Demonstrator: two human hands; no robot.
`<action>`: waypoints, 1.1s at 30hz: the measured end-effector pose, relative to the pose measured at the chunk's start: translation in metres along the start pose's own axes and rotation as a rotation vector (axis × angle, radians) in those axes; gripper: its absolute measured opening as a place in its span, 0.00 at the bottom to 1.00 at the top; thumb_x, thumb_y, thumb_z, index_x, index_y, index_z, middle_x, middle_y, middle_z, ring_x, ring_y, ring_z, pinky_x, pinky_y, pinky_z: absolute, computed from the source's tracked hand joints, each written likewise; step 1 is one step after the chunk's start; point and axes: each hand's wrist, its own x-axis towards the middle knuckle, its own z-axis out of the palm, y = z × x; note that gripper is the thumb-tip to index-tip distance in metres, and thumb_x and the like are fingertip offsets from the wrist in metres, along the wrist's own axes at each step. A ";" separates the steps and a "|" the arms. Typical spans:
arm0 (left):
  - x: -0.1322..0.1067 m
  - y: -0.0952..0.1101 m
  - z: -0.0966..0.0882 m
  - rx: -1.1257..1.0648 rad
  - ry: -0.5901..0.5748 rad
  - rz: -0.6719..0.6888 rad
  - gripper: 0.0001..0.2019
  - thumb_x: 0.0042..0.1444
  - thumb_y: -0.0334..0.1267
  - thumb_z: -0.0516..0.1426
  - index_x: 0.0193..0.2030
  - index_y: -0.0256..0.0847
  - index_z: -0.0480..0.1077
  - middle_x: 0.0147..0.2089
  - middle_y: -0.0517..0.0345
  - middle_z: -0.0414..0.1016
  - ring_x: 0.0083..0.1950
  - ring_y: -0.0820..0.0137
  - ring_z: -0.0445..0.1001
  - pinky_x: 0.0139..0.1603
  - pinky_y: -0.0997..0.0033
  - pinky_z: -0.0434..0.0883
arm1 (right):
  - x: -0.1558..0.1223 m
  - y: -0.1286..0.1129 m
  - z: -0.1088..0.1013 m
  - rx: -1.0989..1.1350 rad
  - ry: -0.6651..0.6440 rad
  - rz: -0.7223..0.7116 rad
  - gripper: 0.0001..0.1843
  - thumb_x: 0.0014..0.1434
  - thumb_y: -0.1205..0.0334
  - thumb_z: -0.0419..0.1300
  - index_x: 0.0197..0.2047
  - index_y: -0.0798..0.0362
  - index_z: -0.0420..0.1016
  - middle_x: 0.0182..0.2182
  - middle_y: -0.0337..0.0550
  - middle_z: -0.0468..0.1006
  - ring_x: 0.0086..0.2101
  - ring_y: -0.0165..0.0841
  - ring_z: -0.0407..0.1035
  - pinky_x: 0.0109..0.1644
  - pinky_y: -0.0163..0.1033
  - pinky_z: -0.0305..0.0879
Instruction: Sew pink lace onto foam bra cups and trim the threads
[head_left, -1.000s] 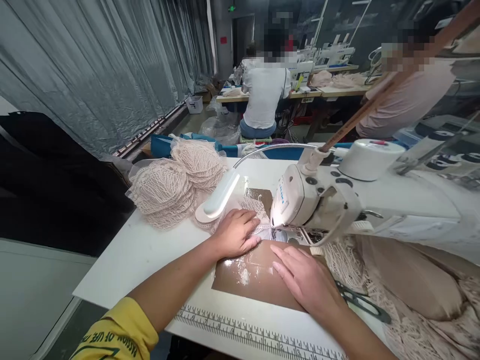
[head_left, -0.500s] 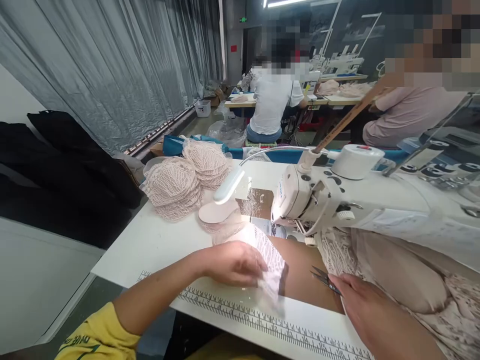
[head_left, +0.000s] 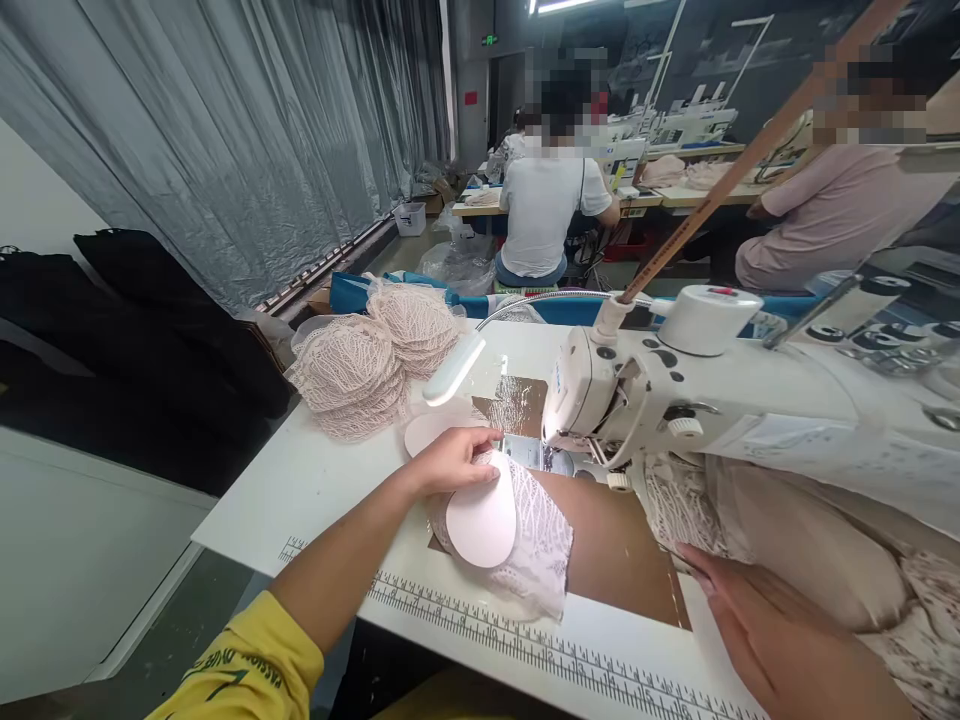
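Observation:
My left hand point(head_left: 454, 462) pinches the upper edge of a pale teardrop-shaped foam cup pad point(head_left: 484, 520). The pad lies over a white lace piece point(head_left: 544, 535), which is spread on the sewing table left of the machine's needle area. Just beyond that hand, a second pale cup pad point(head_left: 424, 433) is partly covered by it. At the right, my right hand point(head_left: 739, 590) is closed around small scissors point(head_left: 675, 552); only a thin bit of their metal shows. Beside it, beige lace fabric point(head_left: 679, 505) lies bunched under the machine arm.
The white sewing machine point(head_left: 600, 390) stands to the right, with a lamp point(head_left: 455, 368) on a bent neck. Stacked lace pieces point(head_left: 349, 375) sit at the table's far left. A printed ruler point(head_left: 525, 640) runs along the front edge. Two people sit working beyond.
My left hand has moved up and left from the lace and now grips the pad over it. The scissors in my right hand have turned, so less of them shows.

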 end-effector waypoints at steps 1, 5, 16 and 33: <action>0.000 -0.002 0.001 -0.026 -0.004 0.002 0.29 0.50 0.38 0.61 0.60 0.38 0.66 0.44 0.51 0.73 0.44 0.64 0.73 0.45 0.67 0.68 | -0.002 0.002 -0.002 -0.011 -0.010 -0.033 0.20 0.59 0.61 0.52 0.54 0.48 0.70 0.41 0.43 0.81 0.37 0.40 0.76 0.36 0.42 0.71; -0.004 0.001 0.001 -0.177 -0.061 0.024 0.22 0.49 0.37 0.62 0.52 0.37 0.71 0.40 0.54 0.72 0.41 0.68 0.71 0.41 0.73 0.66 | 0.004 -0.006 -0.004 0.035 -0.091 -0.051 0.22 0.61 0.60 0.50 0.59 0.48 0.64 0.47 0.44 0.79 0.42 0.38 0.76 0.37 0.38 0.73; -0.014 0.013 0.006 -0.363 -0.286 0.081 0.12 0.56 0.41 0.58 0.43 0.36 0.73 0.38 0.54 0.72 0.37 0.72 0.69 0.35 0.76 0.64 | 0.092 -0.087 -0.005 0.564 -0.421 0.267 0.17 0.61 0.50 0.50 0.45 0.47 0.74 0.40 0.45 0.80 0.40 0.41 0.74 0.40 0.42 0.71; -0.017 0.021 0.019 -0.481 -0.346 -0.054 0.18 0.51 0.48 0.63 0.40 0.34 0.77 0.30 0.58 0.70 0.30 0.76 0.64 0.30 0.77 0.61 | 0.103 -0.111 0.011 0.940 -0.356 0.506 0.15 0.54 0.50 0.58 0.40 0.49 0.76 0.35 0.42 0.79 0.37 0.37 0.72 0.39 0.39 0.69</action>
